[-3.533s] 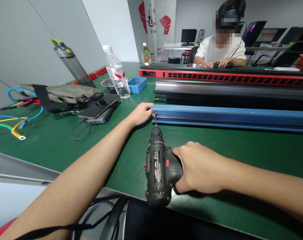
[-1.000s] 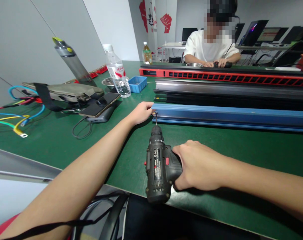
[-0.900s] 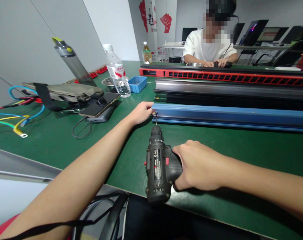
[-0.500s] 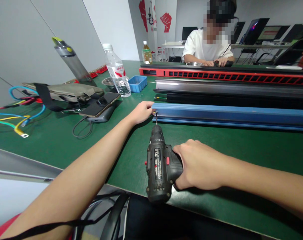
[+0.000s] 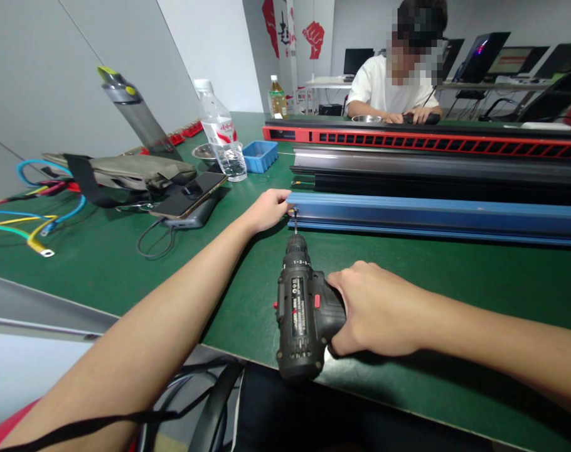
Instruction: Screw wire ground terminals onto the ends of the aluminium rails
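A long blue metal profile (image 5: 431, 215) lies across the green table (image 5: 248, 301). My left hand (image 5: 269, 210) grips its left end, the fingertips partly hidden behind it. Wrapped round the handle of a black cordless drill (image 5: 300, 314) is my right hand (image 5: 373, 307). The drill points away from me, and its thin bit touches the profile's left end near a small screw or fitting, too small to make out, beside my left fingers.
Behind the blue profile lie a dark profile (image 5: 408, 164) and a red slotted one (image 5: 408, 141). A water bottle (image 5: 222, 132), blue tray (image 5: 260, 157), phone (image 5: 191, 194), pouch (image 5: 130, 172) and cable ends (image 5: 36, 242) are at left. A person (image 5: 384, 85) sits opposite.
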`<state>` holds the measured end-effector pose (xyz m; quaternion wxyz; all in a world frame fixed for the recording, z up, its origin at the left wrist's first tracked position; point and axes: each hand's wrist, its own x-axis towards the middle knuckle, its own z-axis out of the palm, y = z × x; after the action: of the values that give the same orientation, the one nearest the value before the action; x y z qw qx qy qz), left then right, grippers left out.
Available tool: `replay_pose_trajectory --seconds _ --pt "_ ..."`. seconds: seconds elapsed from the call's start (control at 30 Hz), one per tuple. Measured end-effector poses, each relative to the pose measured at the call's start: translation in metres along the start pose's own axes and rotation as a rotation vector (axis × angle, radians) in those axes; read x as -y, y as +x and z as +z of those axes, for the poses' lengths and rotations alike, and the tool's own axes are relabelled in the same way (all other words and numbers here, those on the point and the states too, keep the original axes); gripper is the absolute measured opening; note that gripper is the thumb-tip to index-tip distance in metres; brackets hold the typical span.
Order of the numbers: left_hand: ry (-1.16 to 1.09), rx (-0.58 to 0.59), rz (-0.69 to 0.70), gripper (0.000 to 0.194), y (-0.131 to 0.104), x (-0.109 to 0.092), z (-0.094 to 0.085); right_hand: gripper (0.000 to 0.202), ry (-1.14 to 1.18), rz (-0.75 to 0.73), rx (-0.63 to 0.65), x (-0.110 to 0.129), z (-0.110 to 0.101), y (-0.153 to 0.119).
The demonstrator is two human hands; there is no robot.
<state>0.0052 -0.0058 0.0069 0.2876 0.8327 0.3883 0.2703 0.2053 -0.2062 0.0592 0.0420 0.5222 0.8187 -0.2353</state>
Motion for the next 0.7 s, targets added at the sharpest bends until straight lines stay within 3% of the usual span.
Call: replay_pose_trajectory --seconds 0.7 --pt "0.009 -0.002 -0.005 0.022 -0.0001 0.001 0.0004 0.029 -0.002 -0.005 -0.009 0.0003 -0.0018 -0.0006"
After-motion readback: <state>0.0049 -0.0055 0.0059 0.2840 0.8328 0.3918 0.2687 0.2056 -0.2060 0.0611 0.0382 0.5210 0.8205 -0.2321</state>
